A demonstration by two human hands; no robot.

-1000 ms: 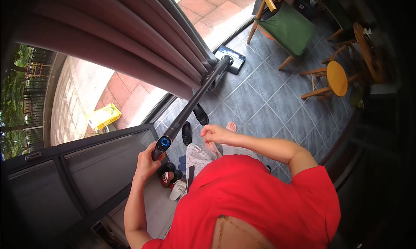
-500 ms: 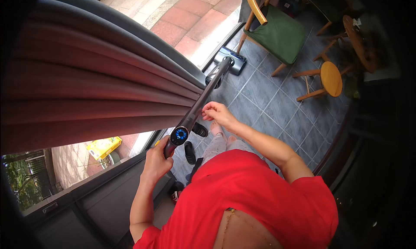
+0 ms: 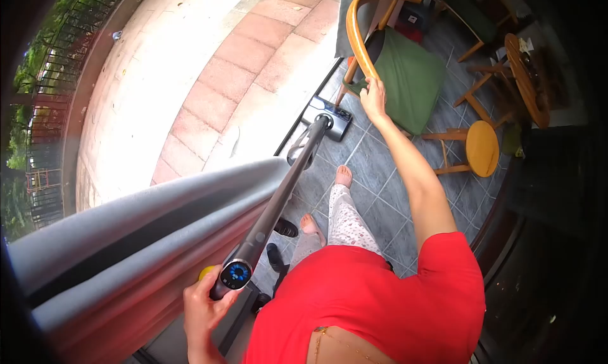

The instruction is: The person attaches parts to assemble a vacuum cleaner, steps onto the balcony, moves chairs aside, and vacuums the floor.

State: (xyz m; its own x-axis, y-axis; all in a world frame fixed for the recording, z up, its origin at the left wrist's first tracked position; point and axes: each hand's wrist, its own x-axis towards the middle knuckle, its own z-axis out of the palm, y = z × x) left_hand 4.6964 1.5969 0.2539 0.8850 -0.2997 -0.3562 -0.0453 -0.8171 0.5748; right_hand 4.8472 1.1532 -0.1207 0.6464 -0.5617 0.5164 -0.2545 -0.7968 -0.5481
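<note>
My left hand (image 3: 206, 304) is wrapped round the handle of a dark stick vacuum (image 3: 278, 209), just behind its round blue-lit display (image 3: 235, 274). The vacuum's floor head (image 3: 327, 118) lies on the tiles beside the door track. My right arm reaches forward, and my right hand (image 3: 373, 99) is at the lower end of the curved wooden armrest (image 3: 358, 41) of a chair with a green seat (image 3: 411, 79). Its fingers are closed on the armrest end. The curtain (image 3: 158, 237) hangs along the left side of the vacuum tube.
A round yellow stool (image 3: 482, 149) stands right of the chair, with a round wooden table (image 3: 527, 79) behind it. Black slippers (image 3: 275, 257) lie near my bare feet. Beyond the door opening are paving (image 3: 253, 41) and a fence (image 3: 54, 85).
My right hand has moved forward from near the vacuum tube to the chair's armrest and closed on it. The curtain shows lower in view, with more paving visible. One foot has stepped forward.
</note>
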